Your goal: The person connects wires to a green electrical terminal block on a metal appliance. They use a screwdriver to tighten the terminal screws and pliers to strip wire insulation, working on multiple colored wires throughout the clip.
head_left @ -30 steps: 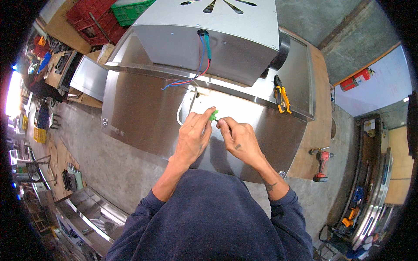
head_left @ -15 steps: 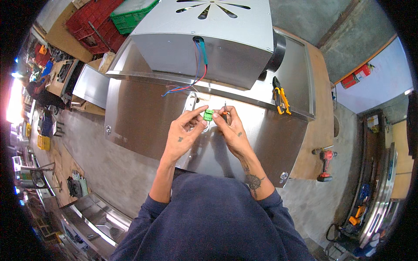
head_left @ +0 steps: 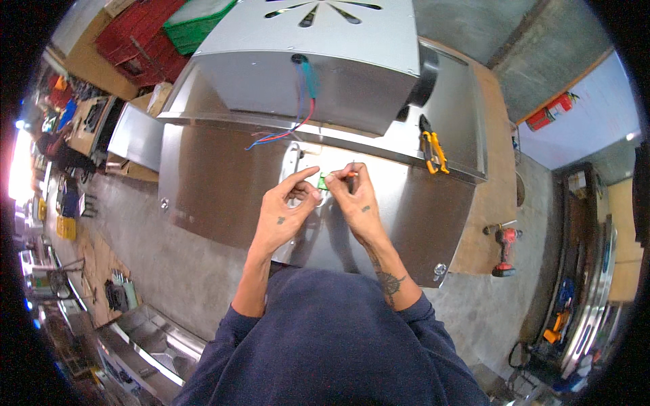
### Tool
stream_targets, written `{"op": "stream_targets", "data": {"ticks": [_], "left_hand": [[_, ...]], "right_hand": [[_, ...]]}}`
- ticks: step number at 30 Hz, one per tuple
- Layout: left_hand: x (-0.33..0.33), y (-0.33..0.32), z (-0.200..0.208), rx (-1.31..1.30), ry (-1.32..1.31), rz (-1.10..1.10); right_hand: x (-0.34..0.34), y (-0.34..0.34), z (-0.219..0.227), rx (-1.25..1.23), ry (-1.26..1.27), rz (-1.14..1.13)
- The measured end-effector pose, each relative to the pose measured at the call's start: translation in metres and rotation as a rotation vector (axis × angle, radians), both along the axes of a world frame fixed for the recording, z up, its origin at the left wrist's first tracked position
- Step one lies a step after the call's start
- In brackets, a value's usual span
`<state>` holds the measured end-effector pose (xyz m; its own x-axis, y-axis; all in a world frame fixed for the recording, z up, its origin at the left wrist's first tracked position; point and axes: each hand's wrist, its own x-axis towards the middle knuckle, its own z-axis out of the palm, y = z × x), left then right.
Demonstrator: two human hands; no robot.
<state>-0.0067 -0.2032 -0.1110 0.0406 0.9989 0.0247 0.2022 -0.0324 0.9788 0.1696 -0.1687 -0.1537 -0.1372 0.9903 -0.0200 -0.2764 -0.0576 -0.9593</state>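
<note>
A small green terminal block [head_left: 321, 183] is held over the steel surface, between the fingertips of both hands. My left hand [head_left: 284, 206] is closed, with its index finger and thumb at the block's left side. My right hand [head_left: 356, 203] presses its thumb against the block's right side, covering part of it. Tucked in the right fingers is a small screwdriver [head_left: 351, 174] with an orange and black handle, its thin shaft pointing away from me. Beyond the hands, loose red and blue wires [head_left: 271, 138] come out of a metal box [head_left: 271, 84], their ends lying on the steel.
Yellow-handled pliers [head_left: 433, 152] lie on the steel panel [head_left: 210, 176] at the right. A red cordless drill [head_left: 505, 250] is further right. Red [head_left: 139, 47] and green crates [head_left: 196, 24] stand at the back left, and a fire extinguisher [head_left: 552, 111] hangs at the right.
The terminal block has turned and shows a narrower face. My right thumb has shifted left over it. The whole view has also shifted slightly.
</note>
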Motion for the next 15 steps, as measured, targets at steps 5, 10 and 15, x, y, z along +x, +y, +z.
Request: {"op": "stream_targets", "data": {"ticks": [5, 10, 15], "left_hand": [[0.011, -0.002, -0.005, -0.014, 0.034, -0.036], [0.013, -0.005, -0.020, -0.019, 0.194, 0.008], [0.015, -0.005, -0.064, 0.271, 0.654, -0.210]], "right_hand": [[0.003, 0.000, 0.006, -0.061, -0.084, 0.000], [0.043, 0.018, -0.016, 0.306, -0.370, -0.214], [0.167, 0.074, 0.012, 0.422, -1.234, -0.716]]}}
